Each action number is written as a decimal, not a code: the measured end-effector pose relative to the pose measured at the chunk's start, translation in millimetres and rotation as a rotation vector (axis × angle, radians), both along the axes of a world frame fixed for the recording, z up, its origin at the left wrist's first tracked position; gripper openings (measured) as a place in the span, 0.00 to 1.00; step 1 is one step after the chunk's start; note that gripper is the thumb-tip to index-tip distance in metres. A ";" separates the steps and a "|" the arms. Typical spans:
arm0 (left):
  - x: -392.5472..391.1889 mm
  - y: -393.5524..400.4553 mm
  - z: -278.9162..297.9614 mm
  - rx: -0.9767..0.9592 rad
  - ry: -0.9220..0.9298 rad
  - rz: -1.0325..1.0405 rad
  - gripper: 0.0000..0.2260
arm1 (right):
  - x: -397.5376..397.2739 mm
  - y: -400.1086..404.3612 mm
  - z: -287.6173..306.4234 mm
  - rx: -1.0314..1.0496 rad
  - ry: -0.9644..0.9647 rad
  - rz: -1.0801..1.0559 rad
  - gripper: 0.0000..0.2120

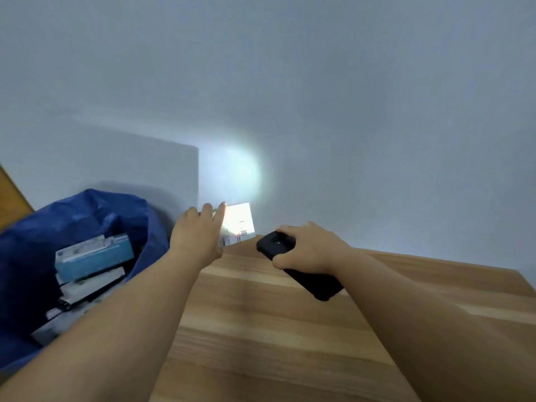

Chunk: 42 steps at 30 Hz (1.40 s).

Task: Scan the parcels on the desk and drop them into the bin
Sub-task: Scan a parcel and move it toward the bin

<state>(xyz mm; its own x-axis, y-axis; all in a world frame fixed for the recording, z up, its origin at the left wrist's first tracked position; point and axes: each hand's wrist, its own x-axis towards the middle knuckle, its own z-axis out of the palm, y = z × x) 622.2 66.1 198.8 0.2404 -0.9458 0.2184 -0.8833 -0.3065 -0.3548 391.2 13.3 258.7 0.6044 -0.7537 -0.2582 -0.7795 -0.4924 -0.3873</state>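
The face of the white parcel (238,224) is washed out by the scanner's light, so you can read only a small barcode near its lower right edge; its left side is hidden behind your left hand (197,232). That hand holds the parcel upright at the desk's (275,329) far left corner, fingers curled over its top edge, thumb out of sight. Your right hand (307,248) grips the black handheld scanner (293,262) from above, fingers wrapped round its body, its head pointing at the parcel from just beside it; a bright patch of light falls on the pale wall (319,97) behind. The blue-lined bin (72,216) stands left of the desk, holding blurred teal and white boxes (92,256).
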 end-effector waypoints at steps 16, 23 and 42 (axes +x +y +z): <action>-27.5 43.2 18.8 -0.096 0.160 0.260 0.44 | -31.5 33.2 34.7 -0.032 -0.071 0.018 0.28; -36.0 74.4 26.0 -0.252 0.430 0.431 0.33 | -15.5 45.3 0.3 -0.054 -0.528 -0.267 0.35; 81.0 349.1 39.5 -0.531 0.395 0.963 0.32 | 210.4 230.7 -12.7 -0.070 -0.659 0.109 0.42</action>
<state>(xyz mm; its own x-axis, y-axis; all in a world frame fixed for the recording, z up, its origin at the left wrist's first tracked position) 703.2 415.2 238.2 0.9481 -0.1483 0.2815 -0.2257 -0.9369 0.2668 601.6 244.0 246.0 0.6925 -0.6809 0.2384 -0.3353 -0.5963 -0.7294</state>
